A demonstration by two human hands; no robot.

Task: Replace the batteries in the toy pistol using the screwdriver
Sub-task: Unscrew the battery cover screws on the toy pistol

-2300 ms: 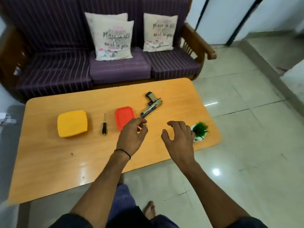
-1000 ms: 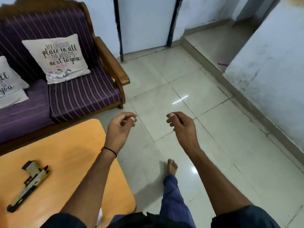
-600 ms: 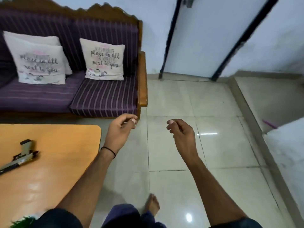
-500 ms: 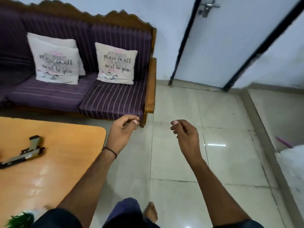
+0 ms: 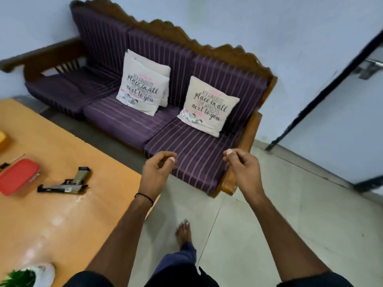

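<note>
One red box (image 5: pixel 17 177), one screwdriver (image 5: pixel 9 162) back in view; one toy pistol (image 5: pixel 66 184); left hand (image 5: pixel 155 172), right hand (image 5: pixel 244 168) slack, empty

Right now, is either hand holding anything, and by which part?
Nothing is held. The left hand and right hand are loosely curled and empty; the toy pistol lies on the table.

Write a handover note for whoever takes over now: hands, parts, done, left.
Left hand and right hand: both empty, fingers loosely curled, in the air, touching nothing.
Toy pistol lies on the table beside the red box; screwdriver is beyond the box, cut by the frame's left edge.
Done: nothing that shows.
Left: take screwdriver, open battery cover, swap batteries, close. No batteries in view.
</note>
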